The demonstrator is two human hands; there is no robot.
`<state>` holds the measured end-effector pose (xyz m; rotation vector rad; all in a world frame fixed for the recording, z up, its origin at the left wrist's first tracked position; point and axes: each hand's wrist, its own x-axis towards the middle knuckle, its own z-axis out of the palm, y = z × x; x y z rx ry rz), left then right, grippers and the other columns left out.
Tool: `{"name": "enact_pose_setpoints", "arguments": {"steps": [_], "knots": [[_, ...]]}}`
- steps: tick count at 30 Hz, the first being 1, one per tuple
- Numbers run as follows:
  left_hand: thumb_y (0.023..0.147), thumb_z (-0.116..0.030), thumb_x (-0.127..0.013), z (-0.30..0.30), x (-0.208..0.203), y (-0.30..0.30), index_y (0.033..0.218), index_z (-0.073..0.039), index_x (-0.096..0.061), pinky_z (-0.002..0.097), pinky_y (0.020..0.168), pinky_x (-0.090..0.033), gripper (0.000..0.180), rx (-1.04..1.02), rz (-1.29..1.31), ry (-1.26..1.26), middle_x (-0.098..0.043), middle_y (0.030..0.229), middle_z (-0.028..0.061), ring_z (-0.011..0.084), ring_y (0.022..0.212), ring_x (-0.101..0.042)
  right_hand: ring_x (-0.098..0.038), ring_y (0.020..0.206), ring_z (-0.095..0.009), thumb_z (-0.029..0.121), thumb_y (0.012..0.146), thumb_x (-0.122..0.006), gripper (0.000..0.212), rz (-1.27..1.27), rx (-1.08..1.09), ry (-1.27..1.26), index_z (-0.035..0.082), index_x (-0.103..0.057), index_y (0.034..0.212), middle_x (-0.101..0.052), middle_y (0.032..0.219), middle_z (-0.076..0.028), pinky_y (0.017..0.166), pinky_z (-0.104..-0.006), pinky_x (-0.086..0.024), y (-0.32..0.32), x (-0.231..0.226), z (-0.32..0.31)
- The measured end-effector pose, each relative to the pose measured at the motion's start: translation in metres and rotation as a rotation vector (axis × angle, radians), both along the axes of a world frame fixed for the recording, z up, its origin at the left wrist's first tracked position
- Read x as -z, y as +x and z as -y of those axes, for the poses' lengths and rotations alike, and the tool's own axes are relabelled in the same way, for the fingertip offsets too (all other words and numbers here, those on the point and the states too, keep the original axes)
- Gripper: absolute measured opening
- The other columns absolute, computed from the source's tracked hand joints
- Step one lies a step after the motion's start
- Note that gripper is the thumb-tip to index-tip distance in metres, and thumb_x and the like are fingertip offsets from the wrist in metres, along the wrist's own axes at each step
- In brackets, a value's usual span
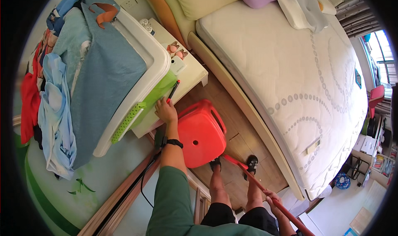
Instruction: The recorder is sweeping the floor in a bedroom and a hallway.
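My left hand (166, 111) reaches to the edge of the white nightstand, its fingers closed at the lower end of a slim red-and-black pen-like stick (174, 90). The stick slants up and away from my fingertips. My right hand (272, 198) is wrapped round a long red pole (259, 184), low at the right. This pole slopes up left past my feet to a brighter red end (234, 161) beside the stool; its far tip is hidden. Just right of my left forearm stands a red plastic stool (202, 136) with a hole in its seat.
The nightstand (191, 72) bears a pale phone (177, 65) and small ornaments (177, 51). Left of it, clothes and a blue cloth (112, 78) cover a white-framed piece. A bed with a bare mattress (257, 58) fills the right, beyond the strip of wooden floor (236, 130).
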<state>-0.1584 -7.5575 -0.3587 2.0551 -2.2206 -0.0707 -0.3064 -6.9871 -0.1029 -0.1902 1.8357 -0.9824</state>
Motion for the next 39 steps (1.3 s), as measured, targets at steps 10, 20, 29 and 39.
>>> {"name": "enact_pose_setpoints", "arguments": {"steps": [10, 20, 29, 39], "knots": [[0.083, -0.048, -0.072, -0.168, 0.05, 0.138, 0.131, 0.001, -0.048, 0.0398, 0.087, -0.047, 0.073, -0.364, -0.82, 0.483, -0.058, 0.124, 0.0136, 0.0255, 0.106, -0.057, -0.056, 0.115, -0.025, 0.01, 0.091, -0.065, 0.019, -0.018, 0.01, -0.092, 0.001, -0.056, 0.077, -0.064, 0.116, -0.016, 0.1, -0.038, -0.04, -0.006, 0.013, -0.019], [0.076, -0.054, -0.076, -0.209, 0.031, 0.146, 0.147, -0.012, -0.032, 0.032, 0.081, -0.051, 0.094, -0.473, -1.102, 1.199, -0.052, 0.131, 0.0069, 0.0191, 0.118, -0.053, -0.054, 0.116, -0.025, 0.013, 0.092, -0.063, 0.019, -0.057, 0.029, -0.193, 0.001, -0.056, 0.079, -0.064, 0.116, -0.015, 0.101, -0.0375, -0.039, 0.001, 0.013, -0.052], [0.075, -0.043, -0.081, -0.306, -0.077, 0.06, 0.13, -0.009, -0.046, 0.0276, 0.066, -0.054, 0.073, -0.401, -1.091, 0.866, -0.06, 0.115, 0.0057, 0.0154, 0.092, -0.063, -0.059, 0.108, -0.024, 0.015, 0.087, -0.071, 0.018, -0.115, 0.048, -0.404, 0.002, -0.059, 0.084, -0.065, 0.108, -0.013, 0.094, -0.0377, -0.045, -0.012, 0.016, -0.111], [0.078, -0.053, -0.073, -0.423, -0.315, 0.054, 0.139, -0.008, -0.042, 0.0394, 0.08, -0.057, 0.082, -0.328, -1.052, 0.899, -0.056, 0.13, 0.0103, 0.0252, 0.113, -0.06, -0.063, 0.082, -0.016, 0.027, 0.088, -0.07, 0.027, -0.102, 0.189, -0.386, 0.003, -0.067, 0.077, -0.068, 0.082, -0.007, 0.072, -0.0319, -0.05, -0.084, -0.053, -0.198]]}}
